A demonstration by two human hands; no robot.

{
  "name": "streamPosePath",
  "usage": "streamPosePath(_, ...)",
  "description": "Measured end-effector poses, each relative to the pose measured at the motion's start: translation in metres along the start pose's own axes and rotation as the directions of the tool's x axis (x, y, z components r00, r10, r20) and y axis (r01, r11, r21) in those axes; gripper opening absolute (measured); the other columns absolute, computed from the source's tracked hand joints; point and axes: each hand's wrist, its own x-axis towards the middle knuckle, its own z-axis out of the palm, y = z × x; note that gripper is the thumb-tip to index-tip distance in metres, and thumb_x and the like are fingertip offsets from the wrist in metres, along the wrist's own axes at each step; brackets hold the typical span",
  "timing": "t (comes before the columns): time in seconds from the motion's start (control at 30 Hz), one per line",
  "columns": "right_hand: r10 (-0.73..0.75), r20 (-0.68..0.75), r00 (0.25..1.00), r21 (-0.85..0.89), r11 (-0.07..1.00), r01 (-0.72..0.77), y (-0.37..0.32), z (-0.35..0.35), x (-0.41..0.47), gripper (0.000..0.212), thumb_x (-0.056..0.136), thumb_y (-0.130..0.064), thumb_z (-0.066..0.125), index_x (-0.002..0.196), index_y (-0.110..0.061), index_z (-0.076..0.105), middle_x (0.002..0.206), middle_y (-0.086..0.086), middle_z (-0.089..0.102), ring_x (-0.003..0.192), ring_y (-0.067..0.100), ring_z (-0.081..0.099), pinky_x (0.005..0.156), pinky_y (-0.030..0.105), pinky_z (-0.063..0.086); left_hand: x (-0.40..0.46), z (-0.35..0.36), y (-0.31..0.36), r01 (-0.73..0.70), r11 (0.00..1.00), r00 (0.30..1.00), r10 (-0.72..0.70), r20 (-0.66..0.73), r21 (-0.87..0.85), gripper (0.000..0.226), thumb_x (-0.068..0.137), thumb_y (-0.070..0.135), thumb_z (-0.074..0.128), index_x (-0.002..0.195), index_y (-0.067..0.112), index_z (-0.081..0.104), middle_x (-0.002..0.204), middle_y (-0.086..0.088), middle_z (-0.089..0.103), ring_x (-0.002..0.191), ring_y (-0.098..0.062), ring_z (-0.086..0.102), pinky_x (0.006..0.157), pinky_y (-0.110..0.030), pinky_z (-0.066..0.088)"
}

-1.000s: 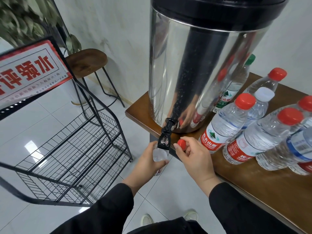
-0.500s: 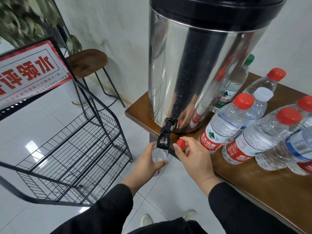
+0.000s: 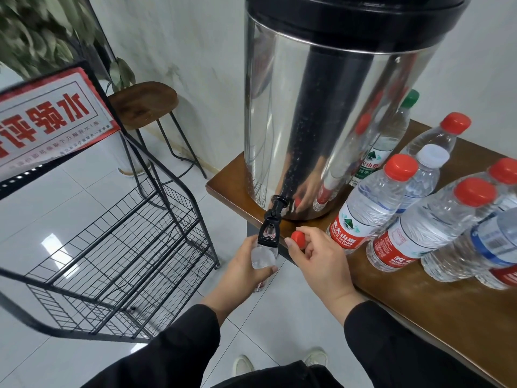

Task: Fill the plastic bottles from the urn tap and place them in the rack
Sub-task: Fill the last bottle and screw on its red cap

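Over on the left, the black wire rack [image 3: 117,247] stands on the tiled floor with no bottles on the shelves in view, a red and white sign [image 3: 53,119] fixed at its top. Moving right, the left hand [image 3: 240,275] wraps round an uncapped plastic bottle [image 3: 263,257], holding its mouth right under the black tap [image 3: 270,229] of the steel urn [image 3: 335,121]. Whether water is running, I cannot tell; the tap hides the neck. Next along, the right hand [image 3: 321,261] pinches the red cap [image 3: 298,238] between thumb and fingers, just beside the tap. Further right, capped bottles [image 3: 419,219] crowd the wooden table [image 3: 419,303].

The danger as I see it: the bottle hangs off the table edge with nothing beneath, so a slack grip or a mouth drifting off the spout sends water onto the floor. Overfilling is likely too, since the level is hard to see. That small cap could slip away.
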Motion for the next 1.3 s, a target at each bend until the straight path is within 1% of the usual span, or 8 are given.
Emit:
streamPosePath(0.17,0.001,0.001,1.0,0.003,1.0,-0.001,-0.0007,0.0002,0.0001,0.047,0.09,-0.057,0.056,0.116,-0.019,0.067,0.093,-0.019,0.057,0.079,0.005,0.059,0.061,0.006,0.045,-0.0003,0.0002,0.0001,0.004,1.0,1.0,-0.004,0.001,-0.008,0.076,0.085,0.038,0.082,0.147,0.032,0.039,0.139,0.015,0.053,0.122,-0.003,0.049,0.083,-0.001,0.034)
streamPosePath(0.53,-0.001,-0.007,1.0,0.001,1.0,0.001,-0.0018,0.0,-0.0003,0.05,0.089,-0.057,0.055,0.116,-0.018,0.068,0.092,-0.018,0.056,0.078,0.005,0.059,0.06,0.005,0.043,0.0024,-0.0001,0.0006,-0.006,1.0,1.0,0.007,0.01,-0.019,0.074,0.085,0.034,0.082,0.147,0.032,0.04,0.138,0.015,0.054,0.113,0.004,0.054,0.075,0.004,0.038)
streamPosePath(0.73,0.0,-0.019,1.0,-0.026,1.0,0.0,-0.0007,0.0015,-0.0002,0.043,0.089,-0.054,0.06,0.114,-0.019,0.068,0.09,-0.019,0.057,0.074,0.0,0.054,0.06,0.002,0.038,0.0031,0.0005,-0.0023,-0.017,0.999,1.0,0.017,0.006,-0.028,0.073,0.086,0.034,0.081,0.146,0.033,0.041,0.135,0.021,0.054,0.122,0.003,0.048,0.085,-0.001,0.035)
streamPosePath(0.9,-0.003,-0.013,1.0,-0.024,1.0,0.003,0.0007,0.0023,-0.0004,0.045,0.09,-0.055,0.059,0.115,-0.019,0.068,0.093,-0.018,0.059,0.079,0.003,0.056,0.061,0.003,0.041,0.0045,0.0003,-0.0034,-0.005,1.0,1.0,0.005,0.008,-0.019,0.073,0.086,0.033,0.081,0.147,0.032,0.041,0.135,0.015,0.055,0.114,0.005,0.052,0.078,0.005,0.036)
streamPosePath(1.0,-0.002,-0.017,1.0,-0.031,1.0,0.002,0.0009,0.0023,-0.0008,0.043,0.09,-0.054,0.059,0.114,-0.019,0.068,0.092,-0.015,0.061,0.078,0.003,0.056,0.06,0.003,0.041,0.0045,0.0001,-0.0038,-0.005,1.0,1.0,0.005,0.016,-0.021,0.072,0.086,0.032,0.081,0.146,0.033,0.042,0.134,0.015,0.056,0.11,0.014,0.051,0.076,0.004,0.038)
streamPosePath(1.07,-0.001,-0.019,1.0,-0.032,0.999,0.001,0.0002,0.0022,-0.0007,0.044,0.089,-0.055,0.059,0.113,-0.019,0.068,0.091,-0.018,0.058,0.077,0.002,0.055,0.061,0.003,0.039,0.0046,0.0,-0.0032,0.001,1.0,1.0,-0.001,0.017,-0.021,0.07,0.087,0.031,0.081,0.146,0.032,0.042,0.132,0.017,0.056,0.107,0.012,0.053,0.075,0.004,0.038)
streamPosePath(1.2,0.005,-0.021,1.0,-0.043,0.999,-0.006,0.0,0.0029,-0.0005,0.044,0.09,-0.055,0.059,0.113,-0.02,0.068,0.09,-0.02,0.055,0.074,-0.003,0.052,0.061,0.002,0.037,0.0058,0.0011,-0.0045,-0.009,1.0,1.0,0.009,0.012,-0.023,0.071,0.086,0.034,0.081,0.146,0.033,0.042,0.137,0.02,0.054,0.124,0.0,0.049,0.09,-0.005,0.033)
streamPosePath(1.3,0.004,-0.021,1.0,-0.05,0.999,-0.005,0.0001,0.0032,-0.0005,0.044,0.089,-0.055,0.059,0.113,-0.02,0.068,0.09,-0.02,0.055,0.074,-0.003,0.052,0.062,0.002,0.038,0.0055,0.0015,-0.0056,-0.006,1.0,1.0,0.006,0.015,-0.022,0.072,0.086,0.036,0.08,0.146,0.033,0.041,0.139,0.021,0.053,0.126,0.0,0.047,0.091,-0.009,0.033)
